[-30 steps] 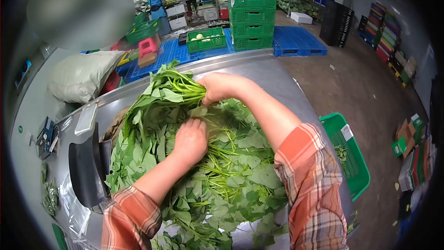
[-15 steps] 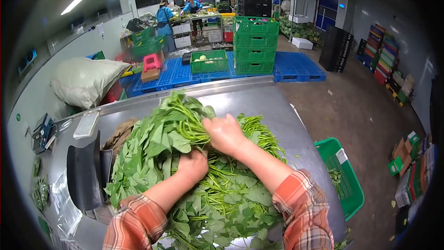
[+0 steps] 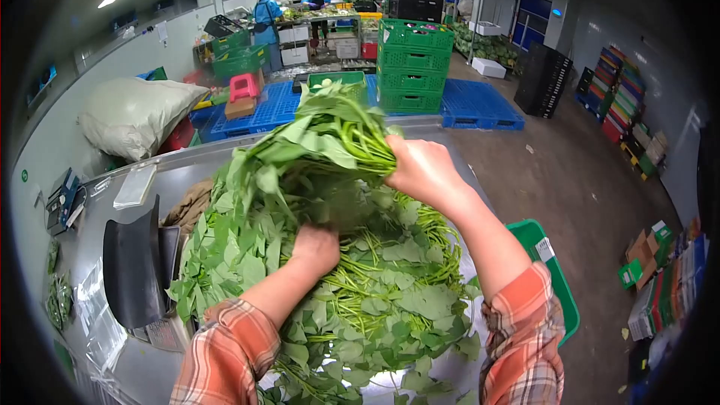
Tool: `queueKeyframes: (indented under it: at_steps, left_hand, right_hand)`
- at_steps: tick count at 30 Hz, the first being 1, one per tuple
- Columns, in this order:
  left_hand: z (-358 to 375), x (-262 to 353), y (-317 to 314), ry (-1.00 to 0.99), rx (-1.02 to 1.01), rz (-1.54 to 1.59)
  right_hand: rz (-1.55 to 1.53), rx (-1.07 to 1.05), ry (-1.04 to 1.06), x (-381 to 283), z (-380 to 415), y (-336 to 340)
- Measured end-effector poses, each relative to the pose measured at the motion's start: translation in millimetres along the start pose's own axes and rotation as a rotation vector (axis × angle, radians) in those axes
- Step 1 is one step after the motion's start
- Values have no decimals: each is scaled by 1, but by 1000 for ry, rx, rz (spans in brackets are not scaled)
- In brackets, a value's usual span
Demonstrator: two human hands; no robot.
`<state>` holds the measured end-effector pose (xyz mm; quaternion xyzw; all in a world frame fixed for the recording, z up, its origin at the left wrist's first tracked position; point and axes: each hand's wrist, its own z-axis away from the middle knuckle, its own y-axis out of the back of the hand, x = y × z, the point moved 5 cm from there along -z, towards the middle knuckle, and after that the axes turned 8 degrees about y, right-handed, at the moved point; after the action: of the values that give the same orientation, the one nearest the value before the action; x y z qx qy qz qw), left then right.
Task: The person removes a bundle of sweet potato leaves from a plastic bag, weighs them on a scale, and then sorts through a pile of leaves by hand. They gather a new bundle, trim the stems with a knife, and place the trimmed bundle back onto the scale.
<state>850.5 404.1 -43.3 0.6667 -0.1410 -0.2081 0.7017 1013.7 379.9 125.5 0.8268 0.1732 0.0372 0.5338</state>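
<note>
My right hand (image 3: 426,169) is closed round the stem end of a bunch of leafy greens (image 3: 322,139), held up above the table. The bunch's leaves hang to the left and its long green stems point right, into my fist. Below it, my left hand (image 3: 316,247) reaches into the pile of leafy greens (image 3: 397,292); its fingers are blurred and partly hidden under the raised bunch. Loose stems and broad leaves lie around my left wrist, with more leaves heaped to the left.
A curved black tray (image 3: 133,270) stands left on the metal table (image 3: 94,229), near a brown cloth (image 3: 191,204). A green basket (image 3: 564,292) sits beyond the right edge. Stacked green crates (image 3: 412,67) stand ahead on blue pallets (image 3: 480,105). Two people work at the back.
My right hand has risen and moved right, lifting the bunch off the pile. My left hand stays low, now apart from my right. The head view has shifted slightly.
</note>
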Motion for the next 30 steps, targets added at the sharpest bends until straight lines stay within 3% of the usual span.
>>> queueKeyframes:
  at_steps: [2,5,6,8,9,10,11,13,15,16,17,18,19,21,23,25,27,28,30]
  left_hand:
    - [-3,-4,-4,-24,25,102]
    - [0,-9,-14,8,297,-6]
    - [0,-9,-7,37,107,-2]
    - [-5,-16,-20,45,204,-16]
    - [-3,-14,-14,49,249,-21]
    - [-3,-13,-6,59,50,-47]
    - [-5,-11,-6,40,89,-36]
    - [-7,-16,-11,9,166,-22]
    - [-4,-19,-6,3,134,15]
    - [-5,-21,-1,13,74,46]
    - [-5,-20,2,19,13,77]
    - [-6,-22,1,12,-9,88]
    - [-6,-22,2,20,-29,75]
    - [-7,-21,2,38,-68,58]
    - [-10,-25,-8,-15,61,68]
    - [-9,-22,-2,12,-104,-6]
    - [-7,-20,2,6,-104,52]
    - [-4,-21,2,24,15,160]
    - [6,-15,7,-99,314,85]
  right_hand:
    - [-38,-48,1,-10,-10,11]
    - [-121,96,18,-22,-22,59]
    - [-271,207,47,-19,-24,73]
    - [-458,358,107,-11,-22,108]
    - [-562,305,-8,-7,-17,117]
    - [-695,260,-52,-3,-11,115]
    - [-827,218,-96,1,-5,107]
    - [-727,221,-194,17,9,67]
    - [-660,2,-309,31,28,-2]
    - [-412,-228,-267,49,42,-46]
    - [-561,-225,-105,47,64,-69]
    - [-498,-652,-425,54,83,-96]
    - [-510,-570,-608,59,96,-100]
    - [-1007,-358,-757,70,109,-89]
    - [-1281,-163,-745,78,118,-49]
    - [-1525,-36,-704,74,132,-7]
    - [-1662,32,-732,70,151,23]
    - [-1669,43,-752,66,162,34]
    - [-1695,58,-786,53,179,49]
